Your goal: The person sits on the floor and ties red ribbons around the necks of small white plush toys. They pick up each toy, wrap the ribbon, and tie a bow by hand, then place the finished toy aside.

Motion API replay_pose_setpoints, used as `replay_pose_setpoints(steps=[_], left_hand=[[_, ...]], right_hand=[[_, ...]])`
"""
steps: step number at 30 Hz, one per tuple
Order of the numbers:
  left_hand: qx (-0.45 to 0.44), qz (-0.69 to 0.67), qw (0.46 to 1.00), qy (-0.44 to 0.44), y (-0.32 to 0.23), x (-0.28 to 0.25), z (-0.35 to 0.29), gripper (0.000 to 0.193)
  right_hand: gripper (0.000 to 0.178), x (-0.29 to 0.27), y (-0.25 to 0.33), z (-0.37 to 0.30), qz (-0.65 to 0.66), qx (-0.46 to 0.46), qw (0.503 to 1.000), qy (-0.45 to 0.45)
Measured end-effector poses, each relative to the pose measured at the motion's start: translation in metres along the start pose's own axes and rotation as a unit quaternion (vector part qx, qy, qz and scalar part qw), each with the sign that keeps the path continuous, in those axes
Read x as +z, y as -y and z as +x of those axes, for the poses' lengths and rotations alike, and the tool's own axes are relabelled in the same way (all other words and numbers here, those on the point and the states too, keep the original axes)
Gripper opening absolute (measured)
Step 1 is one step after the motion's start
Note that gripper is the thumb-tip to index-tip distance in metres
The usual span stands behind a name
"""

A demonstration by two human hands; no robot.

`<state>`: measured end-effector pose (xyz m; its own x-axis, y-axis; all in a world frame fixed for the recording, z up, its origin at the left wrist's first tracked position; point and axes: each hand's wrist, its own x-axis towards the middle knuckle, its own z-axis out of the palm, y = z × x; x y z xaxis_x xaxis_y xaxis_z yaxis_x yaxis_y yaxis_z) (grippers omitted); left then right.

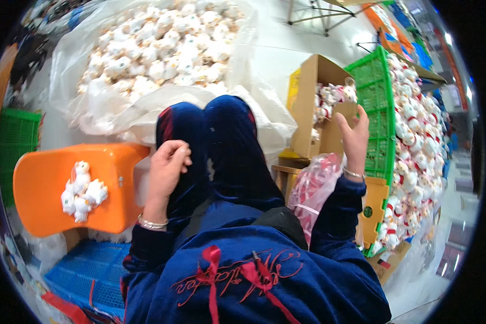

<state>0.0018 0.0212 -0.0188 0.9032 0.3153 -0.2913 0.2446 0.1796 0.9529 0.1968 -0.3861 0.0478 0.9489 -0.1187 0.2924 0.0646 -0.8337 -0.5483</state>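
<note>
My left hand [168, 164] is over my left thigh, its fingers curled closed. Whatever they may hold is too small or hidden to make out. Off to the right, my right hand [355, 137] has its thumb and fingers spread, with nothing seen between them. It is at the near side of an open cardboard box [309, 102]. Inside that box are small white plush toys with red trim [325, 100]. One white plush toy [349, 93] shows just beyond my right fingertips, at the box's edge.
A clear plastic sack [70, 70] full of white plush toys [162, 48] spreads before my knees. Several more lie on an orange stool [38, 189] at left. At right stands a green crate [372, 92] beside heaped red-trimmed toys [416, 146]. Pink plastic wrapping [316, 189] lies near my right forearm.
</note>
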Motion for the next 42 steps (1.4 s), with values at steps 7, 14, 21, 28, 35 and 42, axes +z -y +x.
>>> replay_pose_setpoints(steps=[7, 14, 21, 28, 35, 42], left_hand=[[0.046, 0.059, 0.997, 0.033, 0.008, -0.004, -0.001, 0.015], [-0.010, 0.034, 0.997, -0.072, 0.022, -0.076, -0.034, 0.014], [0.050, 0.245, 0.912, -0.324, 0.032, -0.224, -0.095, 0.018], [-0.123, 0.668, 0.699, -0.222, 0.021, -0.364, -0.134, 0.097], [-0.065, 0.637, 0.747, -0.178, 0.059, -0.395, -0.111, 0.094], [-0.069, 0.587, 0.779, -0.208, 0.073, -0.373, -0.133, 0.079]], right_hand=[[0.039, 0.049, 0.048, -0.064, 0.112, -0.029, 0.905, 0.410], [0.033, 0.081, 0.085, -0.087, 0.099, -0.079, 0.874, 0.470], [0.032, 0.088, 0.102, -0.084, 0.036, -0.142, 0.879, 0.453], [0.028, 0.123, 0.244, -0.108, 0.139, -0.255, 0.853, 0.434], [0.051, 0.229, 0.444, -0.235, 0.159, -0.626, 0.607, 0.462], [0.057, 0.393, 0.432, -0.357, -0.025, -0.711, 0.629, 0.314]])
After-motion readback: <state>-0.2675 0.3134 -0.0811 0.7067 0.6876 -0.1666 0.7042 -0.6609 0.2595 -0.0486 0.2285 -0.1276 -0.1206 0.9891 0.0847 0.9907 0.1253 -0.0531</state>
